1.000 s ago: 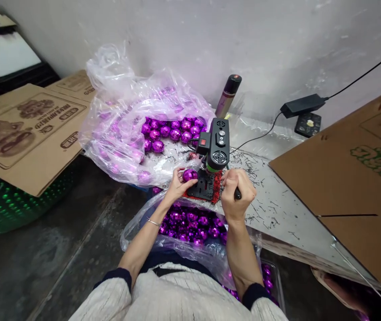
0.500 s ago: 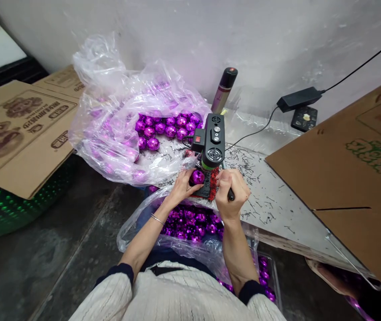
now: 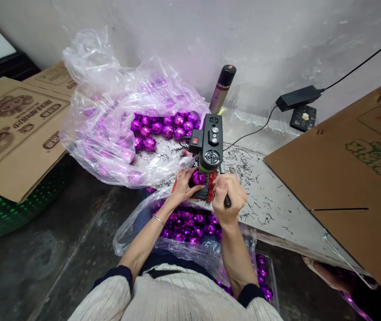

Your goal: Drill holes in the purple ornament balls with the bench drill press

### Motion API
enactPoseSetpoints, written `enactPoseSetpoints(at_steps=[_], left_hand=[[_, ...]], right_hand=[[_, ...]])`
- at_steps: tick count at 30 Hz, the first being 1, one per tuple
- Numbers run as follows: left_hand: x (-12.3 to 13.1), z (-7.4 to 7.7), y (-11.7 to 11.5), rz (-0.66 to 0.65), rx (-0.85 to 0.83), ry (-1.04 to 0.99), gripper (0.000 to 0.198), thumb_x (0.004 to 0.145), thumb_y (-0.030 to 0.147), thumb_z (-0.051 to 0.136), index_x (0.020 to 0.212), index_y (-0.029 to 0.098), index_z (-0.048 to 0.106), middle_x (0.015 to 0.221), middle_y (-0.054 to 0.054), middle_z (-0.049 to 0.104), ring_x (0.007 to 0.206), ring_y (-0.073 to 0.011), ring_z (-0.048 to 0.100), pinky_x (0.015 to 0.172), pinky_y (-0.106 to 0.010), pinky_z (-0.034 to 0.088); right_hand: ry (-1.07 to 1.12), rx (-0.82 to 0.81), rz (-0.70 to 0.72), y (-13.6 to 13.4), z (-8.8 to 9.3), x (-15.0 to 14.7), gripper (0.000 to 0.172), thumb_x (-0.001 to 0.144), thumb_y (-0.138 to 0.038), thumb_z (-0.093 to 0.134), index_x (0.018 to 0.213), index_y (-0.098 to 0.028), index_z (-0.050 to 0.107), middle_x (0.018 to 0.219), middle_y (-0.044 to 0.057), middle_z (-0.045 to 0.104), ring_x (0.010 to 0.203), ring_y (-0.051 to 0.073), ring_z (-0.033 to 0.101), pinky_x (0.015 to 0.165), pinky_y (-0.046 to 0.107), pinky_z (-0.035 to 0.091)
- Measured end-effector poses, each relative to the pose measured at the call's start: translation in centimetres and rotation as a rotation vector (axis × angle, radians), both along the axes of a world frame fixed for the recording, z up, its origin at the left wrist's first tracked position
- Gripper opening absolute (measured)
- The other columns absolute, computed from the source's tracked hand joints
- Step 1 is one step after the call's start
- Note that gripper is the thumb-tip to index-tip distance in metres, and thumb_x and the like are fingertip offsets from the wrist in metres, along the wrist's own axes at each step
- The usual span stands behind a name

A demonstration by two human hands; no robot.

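Note:
Between the thumb and fingers of my left hand (image 3: 183, 186) is a shiny purple faceted ball (image 3: 198, 178), under the head of a black bench machine (image 3: 212, 140) with a red switch and round vents. My right hand (image 3: 229, 195) is a fist around the black-gripped lever (image 3: 227, 202) at the machine's right side. Red and black bits cover the machine's base (image 3: 212, 185). More purple balls (image 3: 167, 130) lie in a clear plastic bag (image 3: 93, 111) behind my left hand. Below my wrists, an open bag of purple balls (image 3: 186, 223) sits at my lap.
A spray can (image 3: 223, 89) stands behind the machine. A black power adapter (image 3: 298, 97) with its cord lies at the back right. Small dark scraps are strewn over the tabletop (image 3: 277, 196). Cardboard boxes (image 3: 350, 169) flank the right; flattened cardboard (image 3: 19, 133) covers a green bag (image 3: 16, 209) at left.
The view has shifted slightly. My right fist and the lever sit a little lower and closer to me. My left hand still holds the ball under the machine head.

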State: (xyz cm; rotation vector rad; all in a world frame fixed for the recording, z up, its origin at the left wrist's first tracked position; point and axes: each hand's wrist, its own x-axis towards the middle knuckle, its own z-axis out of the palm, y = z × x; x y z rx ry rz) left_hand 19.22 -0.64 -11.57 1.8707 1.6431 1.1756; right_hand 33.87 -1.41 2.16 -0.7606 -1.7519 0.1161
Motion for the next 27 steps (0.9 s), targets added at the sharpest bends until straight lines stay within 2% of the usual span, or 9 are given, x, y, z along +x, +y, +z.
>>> enactPoseSetpoints(at_steps=[3, 9, 12, 19, 27], left_hand=[[0.1, -0.5, -0.1, 0.016, 0.037, -0.005, 0.066, 0.09, 0.058, 0.069, 0.141, 0.02, 0.053, 0.134, -0.016, 0.063, 0.128, -0.0326, 0.058, 0.11, -0.051, 0.044], [0.0, -0.7, -0.2, 0.016, 0.064, 0.006, 0.063, 0.09, 0.056, 0.07, 0.139, 0.019, 0.055, 0.133, -0.016, 0.064, 0.127, -0.0322, 0.06, 0.108, -0.049, 0.046], [-0.1, -0.7, -0.2, 0.006, 0.072, 0.007, 0.063, 0.09, 0.056, 0.069, 0.139, 0.018, 0.054, 0.133, -0.017, 0.065, 0.127, -0.0318, 0.06, 0.108, -0.048, 0.046], [-0.1, -0.9, -0.2, 0.001, 0.089, -0.004, 0.065, 0.09, 0.058, 0.069, 0.14, 0.019, 0.053, 0.133, -0.017, 0.064, 0.127, -0.0318, 0.06, 0.108, -0.048, 0.046], [0.0, -1.0, -0.1, 0.014, 0.096, -0.011, 0.061, 0.092, 0.054, 0.068, 0.138, 0.018, 0.054, 0.132, -0.017, 0.064, 0.127, -0.0311, 0.06, 0.109, -0.049, 0.045]], right_hand=[[-0.004, 0.033, 0.003, 0.0, -1.3, 0.0, 0.025, 0.096, -0.008, 0.046, 0.076, -0.022, 0.053, 0.071, 0.0, 0.061, 0.067, 0.013, 0.059, 0.062, 0.027, 0.045], [0.054, 0.1, -0.023, 0.3, -5.6, -0.3, 0.026, 0.101, -0.02, 0.042, 0.077, -0.022, 0.051, 0.073, 0.001, 0.06, 0.064, 0.012, 0.057, 0.06, 0.027, 0.046], [0.074, 0.13, -0.032, 0.6, -7.0, -0.5, 0.028, 0.103, -0.023, 0.038, 0.077, -0.023, 0.049, 0.074, 0.001, 0.059, 0.062, 0.011, 0.054, 0.06, 0.028, 0.046], [0.173, 0.132, -0.016, 0.8, -7.8, -1.1, 0.03, 0.104, -0.027, 0.037, 0.077, -0.023, 0.048, 0.073, 0.0, 0.056, 0.062, 0.012, 0.052, 0.061, 0.031, 0.042], [0.208, 0.135, -0.018, 0.9, -8.1, -1.4, 0.032, 0.105, -0.029, 0.036, 0.076, -0.023, 0.048, 0.071, -0.002, 0.054, 0.062, 0.012, 0.054, 0.065, 0.032, 0.045]])
